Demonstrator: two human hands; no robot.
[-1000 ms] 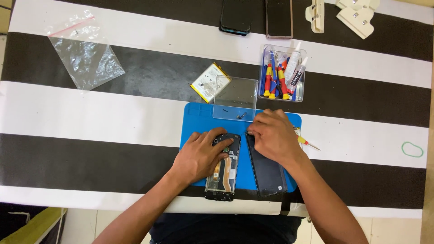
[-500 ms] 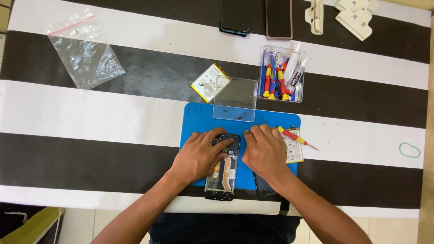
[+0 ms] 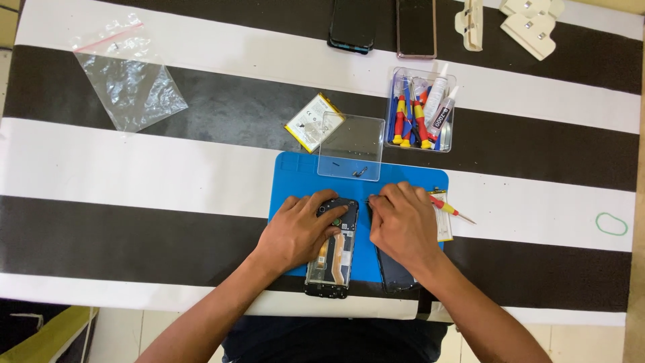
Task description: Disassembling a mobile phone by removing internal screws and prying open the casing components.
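While both hands work over the blue mat (image 3: 416, 180), the head view looks straight down on a surface (image 3: 168, 168) covered in broad black and white stripes. Left hand (image 3: 299, 228) rests palm down on the top left part of an opened phone frame (image 3: 332, 259), which lies upright on the mat with its inner parts showing; the fingers are spread flat on it, so the grip is open, pressing rather than clasping. Right hand (image 3: 403, 225) lies just beside it, over the upper part of a dark phone panel (image 3: 396, 274) that sits to the right of the frame; its fingertips are drawn together at the panel's top left corner, but whether they pinch anything I cannot tell — the spot is too small.

Just right of the right hand, a red and yellow screwdriver (image 3: 451, 210) lies on a small white card (image 3: 443, 218) at the mat's right edge. At the far edge of the mat sits a clear square tray (image 3: 351, 128) with a few tiny dark parts in it; a phone battery (image 3: 306, 124) lies partly under its left side. Right of the tray stands a clear tool box (image 3: 422, 111) with red, yellow and blue tools and two small tubes.

Far left: a clear zip bag (image 3: 127, 84). Far edge: two dark phones (image 3: 383, 25) side by side, then white plastic pieces (image 3: 524, 23) — well apart from the hands. A green band (image 3: 611, 224) lies at far right.
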